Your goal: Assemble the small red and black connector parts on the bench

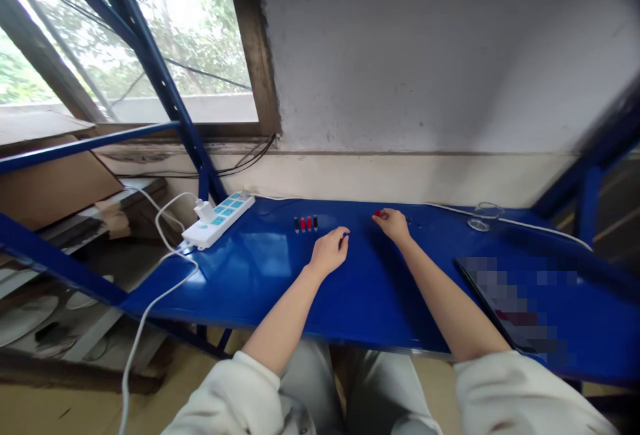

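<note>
My right hand [393,224] is pinching a tiny red plug [377,213] on the blue bench [260,275], right of the plug row [305,224]. Left hand [329,250] curled, grip unclear. Plug's small, could easily slip and roll off.

left hand [329,250] curled, right hand [393,223] pinching

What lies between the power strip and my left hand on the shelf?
In the head view, a short row of small black and red pieces stands between the power strip and the left hand.
</note>
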### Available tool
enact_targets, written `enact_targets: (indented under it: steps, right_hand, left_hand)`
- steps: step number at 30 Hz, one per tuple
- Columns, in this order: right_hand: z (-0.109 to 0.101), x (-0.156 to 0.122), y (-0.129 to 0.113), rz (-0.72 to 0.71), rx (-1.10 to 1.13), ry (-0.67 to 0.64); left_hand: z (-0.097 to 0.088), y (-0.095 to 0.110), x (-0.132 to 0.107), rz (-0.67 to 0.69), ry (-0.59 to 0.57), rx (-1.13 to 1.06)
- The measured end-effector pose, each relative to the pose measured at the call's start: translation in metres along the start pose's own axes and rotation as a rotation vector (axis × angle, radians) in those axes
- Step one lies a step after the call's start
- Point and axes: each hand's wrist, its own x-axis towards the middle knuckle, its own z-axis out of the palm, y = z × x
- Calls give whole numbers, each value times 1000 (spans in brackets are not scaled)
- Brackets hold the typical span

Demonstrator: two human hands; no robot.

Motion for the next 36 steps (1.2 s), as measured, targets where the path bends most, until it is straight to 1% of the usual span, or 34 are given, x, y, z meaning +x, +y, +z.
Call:
enact_targets:
  steps: [5,14,23,36]
  right_hand:
    - [5,11,8,49,-109,-35]
    - [9,18,8,59,-201,-71]
    - [13,23,16,52,-198,-139]
    - [10,25,15,130,-181,-148]
  left_hand:
    - [0,0,0,23,-17,40]
    - [-2,2,0,15,-40,45]
    - [-2,2,1,16,-70,60]
    - [-5,4,0,-16,-110,100]
